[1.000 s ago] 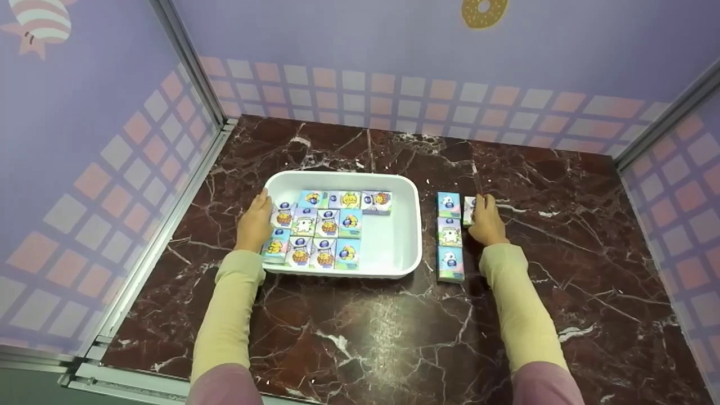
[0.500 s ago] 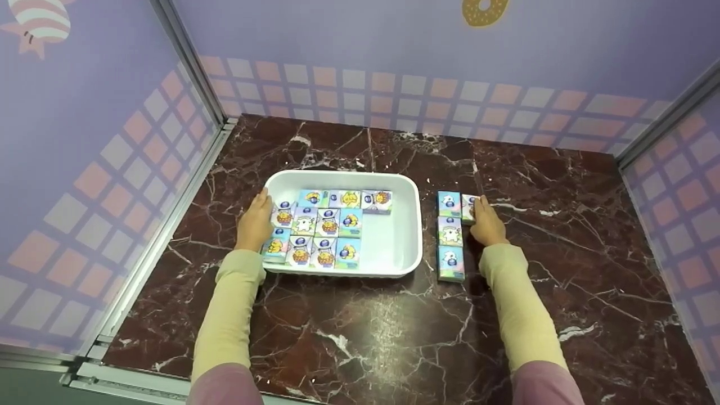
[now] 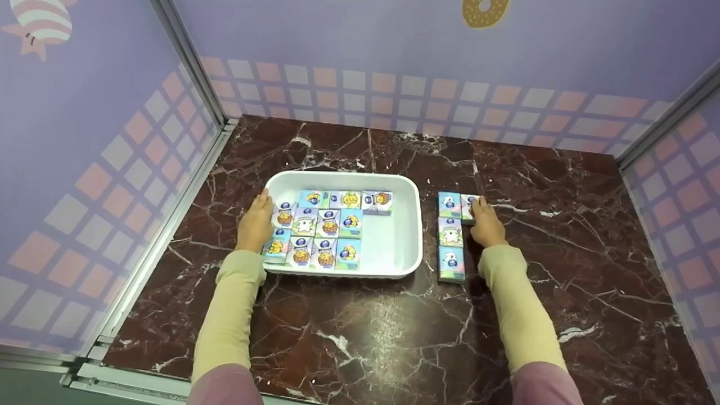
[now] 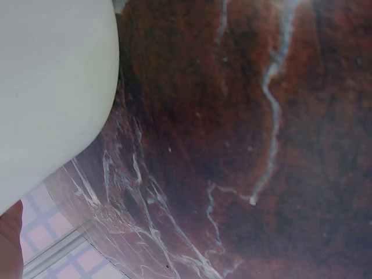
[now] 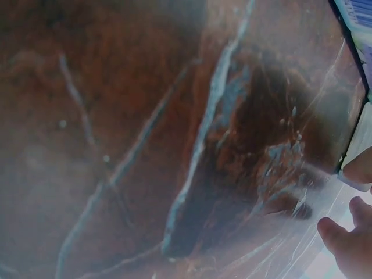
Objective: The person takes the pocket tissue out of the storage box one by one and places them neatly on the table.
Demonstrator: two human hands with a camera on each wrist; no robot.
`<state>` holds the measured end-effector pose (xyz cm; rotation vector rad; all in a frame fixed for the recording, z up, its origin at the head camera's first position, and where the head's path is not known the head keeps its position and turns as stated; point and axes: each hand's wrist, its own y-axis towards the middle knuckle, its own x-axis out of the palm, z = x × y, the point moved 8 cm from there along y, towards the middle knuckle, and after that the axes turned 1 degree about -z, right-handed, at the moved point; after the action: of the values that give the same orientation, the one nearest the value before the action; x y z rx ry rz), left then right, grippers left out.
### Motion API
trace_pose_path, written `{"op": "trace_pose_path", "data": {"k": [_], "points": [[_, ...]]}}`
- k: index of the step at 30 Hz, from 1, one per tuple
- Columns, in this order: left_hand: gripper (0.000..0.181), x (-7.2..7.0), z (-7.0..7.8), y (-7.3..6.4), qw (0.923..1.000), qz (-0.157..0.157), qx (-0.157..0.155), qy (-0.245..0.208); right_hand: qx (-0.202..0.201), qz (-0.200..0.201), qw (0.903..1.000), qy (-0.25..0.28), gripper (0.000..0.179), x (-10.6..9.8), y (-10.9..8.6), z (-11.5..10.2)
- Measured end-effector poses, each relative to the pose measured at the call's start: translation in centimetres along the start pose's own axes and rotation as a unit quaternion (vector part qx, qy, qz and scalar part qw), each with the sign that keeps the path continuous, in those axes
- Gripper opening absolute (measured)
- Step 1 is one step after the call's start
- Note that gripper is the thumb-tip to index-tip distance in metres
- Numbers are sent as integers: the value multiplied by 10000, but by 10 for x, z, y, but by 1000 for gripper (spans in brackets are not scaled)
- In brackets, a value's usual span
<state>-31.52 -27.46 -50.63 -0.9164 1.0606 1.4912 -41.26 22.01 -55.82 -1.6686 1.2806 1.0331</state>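
Right hand [image 3: 488, 226] touches pack [image 3: 468, 208], pack row [image 3: 450, 233] just left; left hand [image 3: 255, 224] on tray [image 3: 378, 247]; can't tell grips; likely aligning, next needs nudge

Rightmost box [image 3: 467, 206] now against the column [image 3: 450, 232]

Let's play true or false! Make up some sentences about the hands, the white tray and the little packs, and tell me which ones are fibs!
1. The left hand is at the tray's left end. True.
2. The tray is black. False: it is white.
3. The right hand touches a small pack outside the tray. True.
4. Every pack is inside the tray. False: four are outside, on the dark table.
5. Three of the outside packs line up in a column. True.
6. Packs cover the whole tray floor. False: bare floor shows at its right end.
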Motion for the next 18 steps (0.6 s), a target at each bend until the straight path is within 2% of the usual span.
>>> {"op": "trace_pose_path", "data": {"k": [3, 7, 12, 18], "points": [[58, 0, 0, 0, 10000, 24, 18, -7, -44, 68, 10000, -3, 75, -3, 0, -3], [57, 1, -1, 0, 10000, 67, 17, 1, -147, 437, 9988, 164, 76, -16, 2, -15], [58, 3, -3, 1, 10000, 32, -40, -13, -491, 913, 9923, 671, 75, -31, 6, -48], [56, 1, -2, 1, 9999, 131, 56, -49, -1137, 884, 9853, 923, 78, -32, 6, -90]]}}
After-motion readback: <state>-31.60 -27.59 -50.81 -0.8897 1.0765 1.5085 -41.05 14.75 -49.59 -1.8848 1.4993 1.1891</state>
